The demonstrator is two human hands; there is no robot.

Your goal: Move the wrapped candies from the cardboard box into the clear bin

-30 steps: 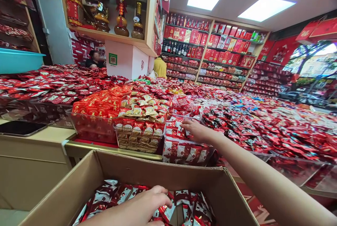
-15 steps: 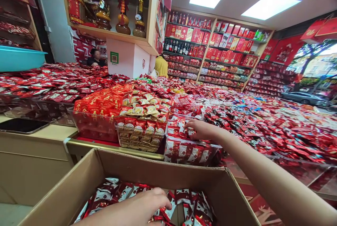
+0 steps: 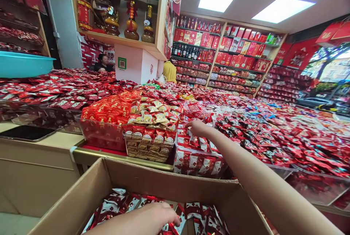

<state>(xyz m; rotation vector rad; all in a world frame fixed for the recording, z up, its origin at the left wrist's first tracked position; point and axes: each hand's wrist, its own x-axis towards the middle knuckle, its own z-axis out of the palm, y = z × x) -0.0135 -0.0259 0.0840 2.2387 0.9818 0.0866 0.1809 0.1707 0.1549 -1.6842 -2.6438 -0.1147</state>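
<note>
An open cardboard box (image 3: 169,173) stands at the bottom, with red and white candy packets (image 3: 112,203) inside. My left hand (image 3: 158,217) is down in the box over the packets, its fingers curved; whether it holds one is hidden. My right hand (image 3: 197,128) reaches over a clear bin (image 3: 199,160) of red and white packets and touches the packets at its back. Its fingertips are partly hidden among them. Left of that bin is a clear bin of gold and red packets (image 3: 149,136).
Bright red packets (image 3: 106,112) fill a bin further left. A dark phone (image 3: 26,133) lies on the left counter. A blue basin (image 3: 24,64) stands at the far left. Heaps of packets (image 3: 295,136) spread to the right. A person in yellow (image 3: 170,71) is in the background.
My right hand has moved left and further back across the bin of red and white packets. My left hand stays in the box. The view has shifted slightly.
</note>
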